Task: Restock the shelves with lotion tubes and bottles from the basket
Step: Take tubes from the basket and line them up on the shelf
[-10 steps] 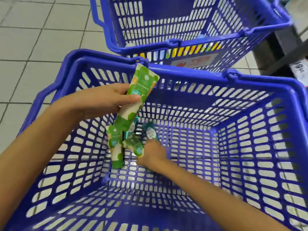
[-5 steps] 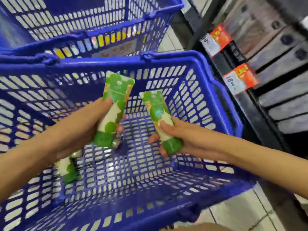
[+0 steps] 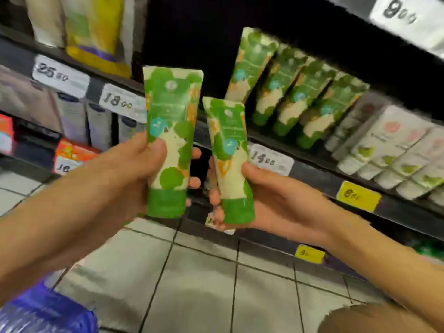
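My left hand (image 3: 141,171) grips a green and cream lotion tube (image 3: 171,121), cap down, held upright in front of the shelves. Just to its right, my right hand (image 3: 271,200) grips a second, slightly smaller matching tube (image 3: 230,150), also cap down. Behind them a row of several identical green tubes (image 3: 295,92) stands on a dark shelf (image 3: 319,169). A corner of the blue basket (image 3: 45,311) shows at the bottom left on the floor.
White tubes with pink and green print (image 3: 394,150) fill the shelf to the right. Pale bottles (image 3: 79,116) and a yellow pack (image 3: 96,27) stand at the left. Price tags (image 3: 269,158) line the shelf edges. Grey floor tiles (image 3: 204,284) lie below.
Both hands have lifted their tubes out of the basket and up to shelf height. The view has swung from the basket to the shelves.
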Demonstrator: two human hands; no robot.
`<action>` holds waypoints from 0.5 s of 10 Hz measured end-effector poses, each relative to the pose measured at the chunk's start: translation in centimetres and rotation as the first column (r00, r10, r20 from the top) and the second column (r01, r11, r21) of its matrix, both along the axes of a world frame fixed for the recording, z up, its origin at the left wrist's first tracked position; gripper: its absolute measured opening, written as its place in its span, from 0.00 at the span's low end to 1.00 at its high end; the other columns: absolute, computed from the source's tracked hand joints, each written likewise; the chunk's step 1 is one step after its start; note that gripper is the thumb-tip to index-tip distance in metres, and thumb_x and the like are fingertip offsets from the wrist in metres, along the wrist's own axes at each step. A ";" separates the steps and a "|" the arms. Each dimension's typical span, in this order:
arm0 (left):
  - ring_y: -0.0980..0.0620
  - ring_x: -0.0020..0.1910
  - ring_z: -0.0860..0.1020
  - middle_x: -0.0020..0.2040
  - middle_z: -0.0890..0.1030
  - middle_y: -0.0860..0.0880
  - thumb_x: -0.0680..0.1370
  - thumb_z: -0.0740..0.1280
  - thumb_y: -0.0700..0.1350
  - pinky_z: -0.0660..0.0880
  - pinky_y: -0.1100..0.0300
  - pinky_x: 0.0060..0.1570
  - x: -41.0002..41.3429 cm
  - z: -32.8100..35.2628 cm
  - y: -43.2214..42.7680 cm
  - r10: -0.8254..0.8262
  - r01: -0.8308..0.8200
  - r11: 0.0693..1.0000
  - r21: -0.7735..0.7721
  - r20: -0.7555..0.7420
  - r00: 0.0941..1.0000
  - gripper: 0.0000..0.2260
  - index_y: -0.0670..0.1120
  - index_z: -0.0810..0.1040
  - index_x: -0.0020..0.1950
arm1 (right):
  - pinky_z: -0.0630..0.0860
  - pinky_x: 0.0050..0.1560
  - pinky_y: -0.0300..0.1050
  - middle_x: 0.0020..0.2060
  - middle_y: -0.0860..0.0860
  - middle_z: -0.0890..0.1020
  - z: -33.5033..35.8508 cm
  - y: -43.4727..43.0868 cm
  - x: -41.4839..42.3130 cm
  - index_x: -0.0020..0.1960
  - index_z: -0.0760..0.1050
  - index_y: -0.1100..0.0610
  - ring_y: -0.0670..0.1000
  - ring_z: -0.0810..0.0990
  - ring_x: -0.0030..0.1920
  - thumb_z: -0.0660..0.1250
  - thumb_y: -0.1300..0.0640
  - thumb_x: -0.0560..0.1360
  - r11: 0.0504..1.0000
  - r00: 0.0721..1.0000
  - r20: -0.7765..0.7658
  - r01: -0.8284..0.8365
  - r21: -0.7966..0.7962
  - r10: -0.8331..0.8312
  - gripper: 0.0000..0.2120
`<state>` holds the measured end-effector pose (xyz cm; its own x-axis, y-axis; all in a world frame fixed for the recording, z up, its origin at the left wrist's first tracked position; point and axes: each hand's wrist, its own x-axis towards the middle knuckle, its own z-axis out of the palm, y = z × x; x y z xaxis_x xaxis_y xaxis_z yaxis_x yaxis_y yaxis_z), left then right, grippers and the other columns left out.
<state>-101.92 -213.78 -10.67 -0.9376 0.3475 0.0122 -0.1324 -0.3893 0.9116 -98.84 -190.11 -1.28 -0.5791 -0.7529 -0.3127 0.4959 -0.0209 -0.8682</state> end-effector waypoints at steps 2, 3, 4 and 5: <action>0.55 0.41 0.82 0.45 0.83 0.53 0.70 0.67 0.51 0.79 0.59 0.37 -0.9 6.8 10.3 0.076 -0.114 0.982 -0.151 -0.236 0.969 0.09 0.52 0.77 0.49 | 0.77 0.42 0.45 0.41 0.57 0.77 -0.3 7.2 -1.5 0.58 0.70 0.60 0.55 0.77 0.39 0.58 0.52 0.73 0.926 0.929 -0.088 0.342 -0.160 -0.359 0.17; 0.58 0.28 0.81 0.33 0.83 0.55 0.69 0.62 0.44 0.77 0.65 0.26 -2.1 8.1 11.9 0.081 -0.091 0.995 -0.050 -0.179 0.980 0.08 0.50 0.75 0.46 | 0.78 0.43 0.47 0.41 0.57 0.79 -0.4 8.3 -4.1 0.61 0.68 0.62 0.55 0.78 0.40 0.57 0.55 0.72 0.874 0.874 -0.136 0.433 -0.220 -0.467 0.19; 0.59 0.28 0.81 0.32 0.83 0.57 0.65 0.61 0.44 0.77 0.66 0.26 -3.2 8.8 12.4 0.158 -0.165 0.986 -0.029 -0.159 0.975 0.13 0.51 0.73 0.48 | 0.79 0.46 0.48 0.42 0.57 0.80 -0.9 8.4 -6.0 0.61 0.69 0.62 0.54 0.80 0.42 0.58 0.55 0.72 0.854 0.860 -0.155 0.429 -0.295 -0.486 0.19; 0.58 0.34 0.82 0.39 0.84 0.57 0.67 0.64 0.46 0.78 0.66 0.31 -3.3 8.5 12.8 0.184 -0.203 0.978 -0.056 -0.233 0.955 0.14 0.51 0.73 0.52 | 0.79 0.48 0.47 0.47 0.57 0.82 -1.6 8.4 -6.7 0.60 0.71 0.60 0.54 0.82 0.47 0.62 0.53 0.71 0.859 0.861 -0.205 0.383 -0.341 -0.465 0.20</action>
